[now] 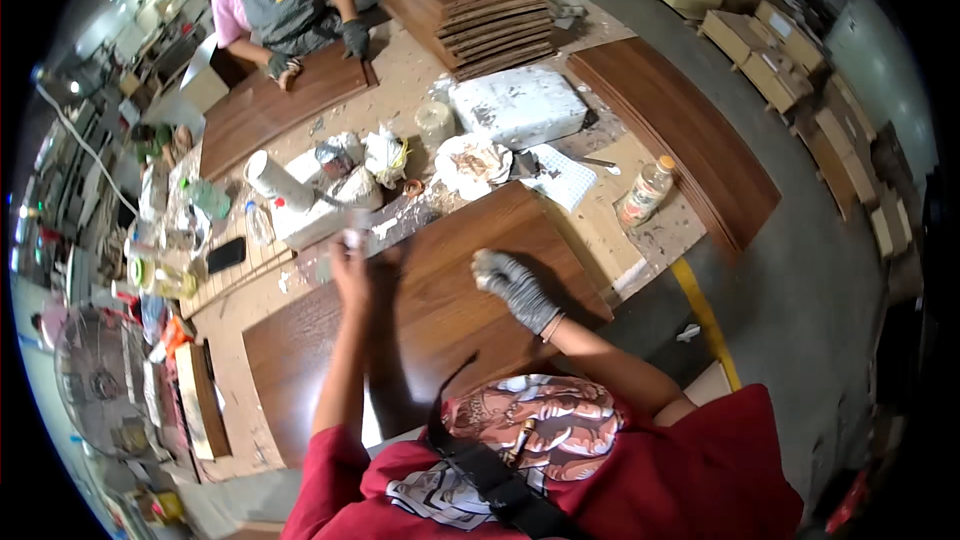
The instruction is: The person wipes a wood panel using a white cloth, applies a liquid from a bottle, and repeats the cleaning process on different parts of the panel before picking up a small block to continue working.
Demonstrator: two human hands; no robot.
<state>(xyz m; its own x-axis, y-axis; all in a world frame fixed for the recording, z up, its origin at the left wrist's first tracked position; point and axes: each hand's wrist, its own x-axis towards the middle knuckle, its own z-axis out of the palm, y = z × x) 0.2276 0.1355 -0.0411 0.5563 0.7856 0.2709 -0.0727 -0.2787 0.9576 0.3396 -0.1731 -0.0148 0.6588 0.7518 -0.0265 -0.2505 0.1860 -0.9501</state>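
A brown wood-grain panel (450,270) lies flat on the worktable in front of me. Over its far left part, my bare left hand (350,275) is raised with its fingers closed round a small pale object (355,232), too blurred to name. My right hand (515,290), in a grey knitted glove, is over the panel's right half with its fingers curled together. Whatever it may hold is hidden. Just beyond the panel's far edge are a crumpled, brown-stained white wrapping (472,164) and a white dotted sheet (560,176).
A bottle with an orange cap (648,192) stands at right, beside stacked long panels (690,140). Farther back are a stained white block (518,105) and a tall panel stack (460,5). Across the table a gloved co-worker (285,15) handles another panel (285,105). A phone (226,255) lies left.
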